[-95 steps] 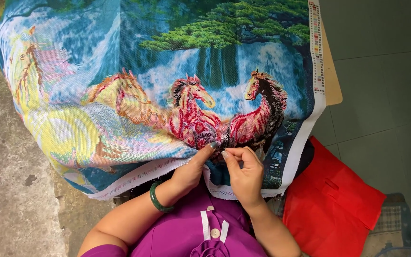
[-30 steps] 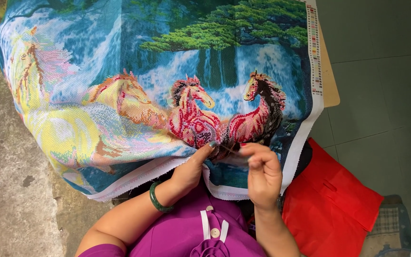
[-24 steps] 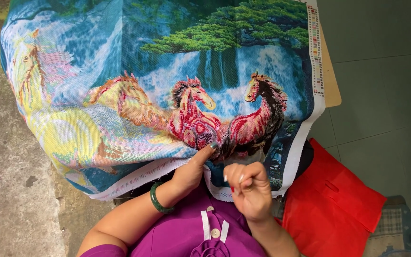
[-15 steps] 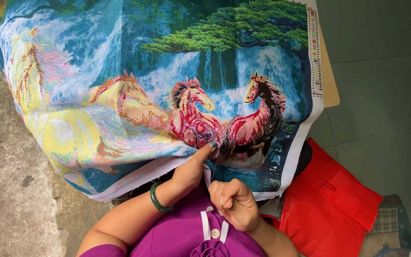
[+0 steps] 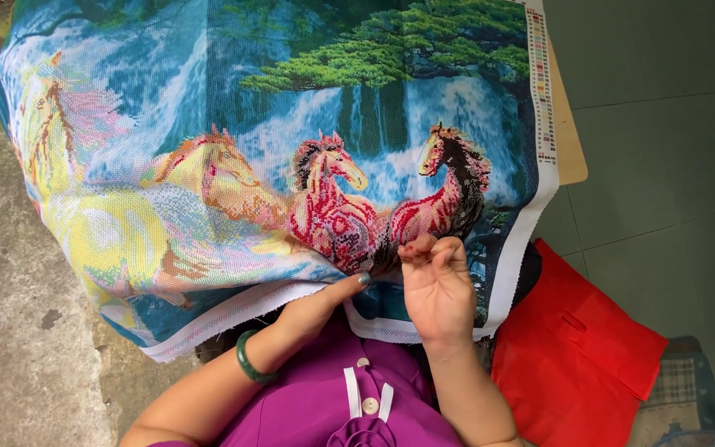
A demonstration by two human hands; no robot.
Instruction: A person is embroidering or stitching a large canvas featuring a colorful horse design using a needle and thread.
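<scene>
A big cross-stitch cloth is spread out over the person's lap and hangs down in front of them. It shows horses by a blue waterfall with a green tree at the top, and it has a white edge along the bottom and the right side. The left hand lies at the bottom edge of the cloth, and its fingertip presses on the cloth just under the red horse in the middle. The rest of this hand is tucked low, so its grip looks closed on the cloth edge, but how it holds is hard to tell. A green bangle sits on the left wrist. The right hand is held up in front of the cloth, just below the dark horse. Its fingertips are pinched together in a tight grip, as if on something very thin, but the thing between them is too small to see. The person wears a purple top with white buttons. A red cushion lies to the right, on a checked mat. A wooden board peeks out behind the cloth's right edge.
</scene>
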